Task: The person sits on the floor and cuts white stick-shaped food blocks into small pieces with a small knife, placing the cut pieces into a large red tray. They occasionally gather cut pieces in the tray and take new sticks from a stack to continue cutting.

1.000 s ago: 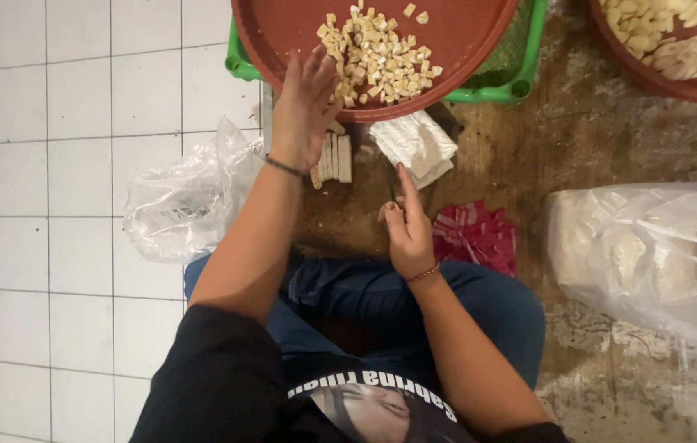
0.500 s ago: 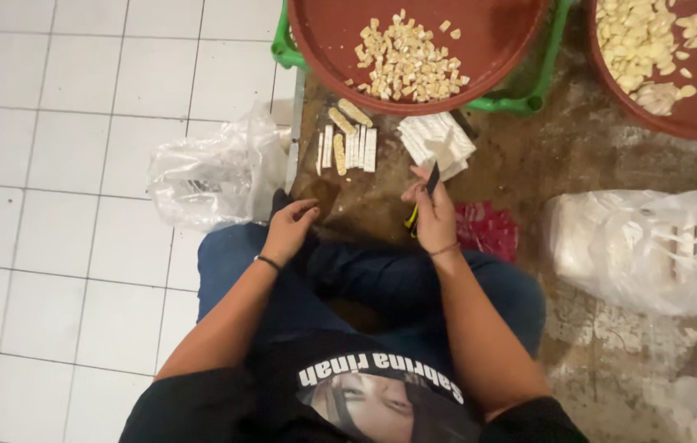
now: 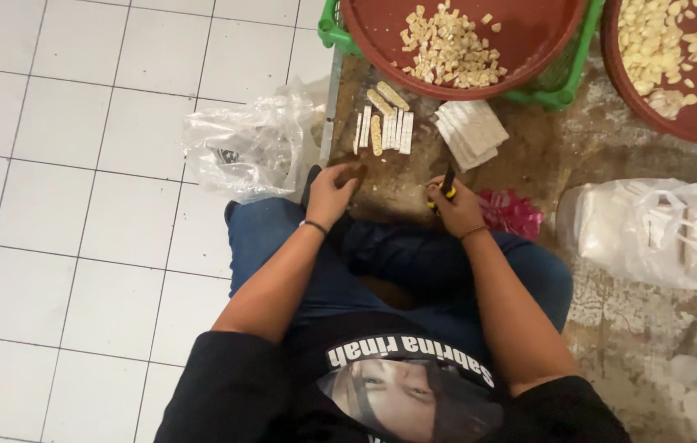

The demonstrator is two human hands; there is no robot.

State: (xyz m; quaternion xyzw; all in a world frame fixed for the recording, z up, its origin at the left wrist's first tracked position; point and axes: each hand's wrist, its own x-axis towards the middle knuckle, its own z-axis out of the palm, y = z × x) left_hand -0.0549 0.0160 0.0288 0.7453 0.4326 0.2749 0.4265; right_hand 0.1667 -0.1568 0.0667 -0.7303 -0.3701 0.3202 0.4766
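Down in the head view, the right hand (image 3: 457, 212) is closed around a small knife (image 3: 445, 185) with a dark blade and a yellow spot at the handle; its long axis runs up and away from the person, tip toward the pale slab stack (image 3: 470, 133). The left hand (image 3: 333, 193) rests on the worn wooden cutting board (image 3: 529, 160), fingers curled loosely; whether it pinches anything I cannot tell. Just beyond it lie narrow pale strips (image 3: 383, 127), side by side, their long axes pointing away from the person, two more laid at a slant above them. Past these sits a round reddish-brown plastic basin (image 3: 529, 41) holding small pale cubes (image 3: 451, 51), set in a green crate (image 3: 566, 90). A crumpled clear plastic bag (image 3: 246, 148) lies on the white tiled floor (image 3: 77, 205) at left; a white sack (image 3: 660, 234) lies at right.
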